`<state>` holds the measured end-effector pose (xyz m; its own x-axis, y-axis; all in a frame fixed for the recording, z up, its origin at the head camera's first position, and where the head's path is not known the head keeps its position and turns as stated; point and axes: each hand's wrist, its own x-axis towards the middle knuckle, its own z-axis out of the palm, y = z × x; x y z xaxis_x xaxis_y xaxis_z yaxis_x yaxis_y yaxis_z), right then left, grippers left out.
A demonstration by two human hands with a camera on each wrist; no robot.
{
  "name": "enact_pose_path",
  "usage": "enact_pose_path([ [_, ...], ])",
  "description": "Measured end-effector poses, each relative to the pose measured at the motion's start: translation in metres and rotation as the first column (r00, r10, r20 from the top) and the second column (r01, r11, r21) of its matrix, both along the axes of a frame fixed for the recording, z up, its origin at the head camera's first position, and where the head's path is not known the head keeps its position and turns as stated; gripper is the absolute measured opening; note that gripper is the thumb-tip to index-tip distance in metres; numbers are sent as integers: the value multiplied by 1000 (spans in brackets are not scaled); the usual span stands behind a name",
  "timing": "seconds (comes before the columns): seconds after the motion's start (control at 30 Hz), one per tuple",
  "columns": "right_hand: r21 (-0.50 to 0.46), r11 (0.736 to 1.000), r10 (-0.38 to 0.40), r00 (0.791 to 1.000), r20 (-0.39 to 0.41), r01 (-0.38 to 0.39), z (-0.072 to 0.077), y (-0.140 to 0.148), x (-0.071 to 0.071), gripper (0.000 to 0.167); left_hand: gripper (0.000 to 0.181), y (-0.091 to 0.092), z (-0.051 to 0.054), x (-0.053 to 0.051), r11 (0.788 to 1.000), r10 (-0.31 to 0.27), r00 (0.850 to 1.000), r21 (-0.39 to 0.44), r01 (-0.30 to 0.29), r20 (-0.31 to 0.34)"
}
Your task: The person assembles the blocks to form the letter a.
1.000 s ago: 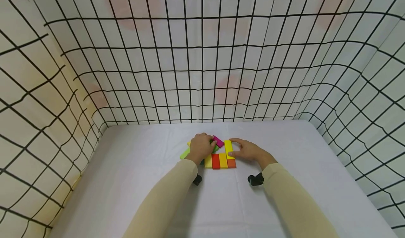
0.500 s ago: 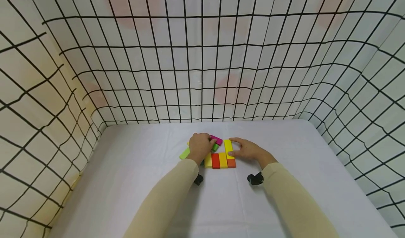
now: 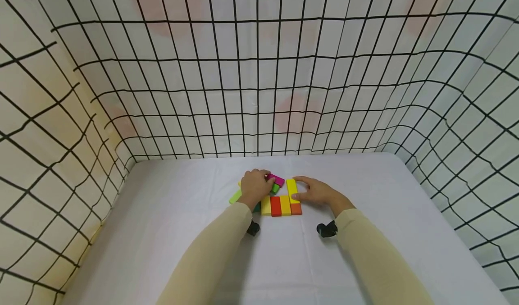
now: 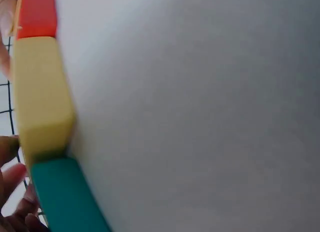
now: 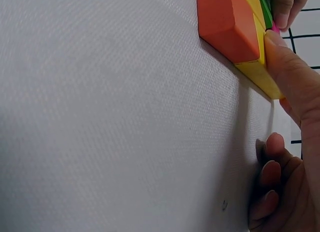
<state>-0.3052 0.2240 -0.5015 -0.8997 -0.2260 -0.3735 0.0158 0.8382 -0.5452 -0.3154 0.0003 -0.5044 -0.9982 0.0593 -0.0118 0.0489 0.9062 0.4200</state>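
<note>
With thumb and forefinger, my right hand (image 3: 319,192) holds the long sides or ends of an upright-lying yellow block (image 3: 291,188); the right wrist view shows the thumb (image 5: 287,62) against it. My left hand (image 3: 255,186) pinches the left end of a magenta block (image 3: 277,180) between thumb and forefinger. A green block (image 3: 275,188) lies just below. In front runs a row of blocks: teal (image 4: 70,194), pale yellow (image 3: 266,207), red (image 3: 275,207), yellow (image 3: 285,206) and orange (image 3: 296,209). A lime block (image 3: 235,197) sticks out left of my left hand, which hides other parts.
The blocks lie on a white-covered table (image 3: 182,179). Black wire grid panels (image 3: 243,93) over white cloth stand around the back and sides. A dark wrist device (image 3: 326,229) sits beneath each sleeve.
My left hand has shifted the magenta block slightly left, showing more of it. My right hand and the yellow block stay nearly still.
</note>
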Motion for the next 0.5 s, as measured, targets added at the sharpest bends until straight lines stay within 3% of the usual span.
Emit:
enact_pose_path([
  [0.17,-9,1000,-14,1000,10,14,2,0,1,81,43,4,3,1,996,60,998,59,-61,28],
  [0.3,-11,1000,-8,1000,10,8,0,-1,0,80,46,8,0,1,994,102,995,21,-103,21],
  [0.5,0,1000,-5,1000,7,5,0,1,0,80,46,11,-4,1,994,110,994,-2,-110,-15],
])
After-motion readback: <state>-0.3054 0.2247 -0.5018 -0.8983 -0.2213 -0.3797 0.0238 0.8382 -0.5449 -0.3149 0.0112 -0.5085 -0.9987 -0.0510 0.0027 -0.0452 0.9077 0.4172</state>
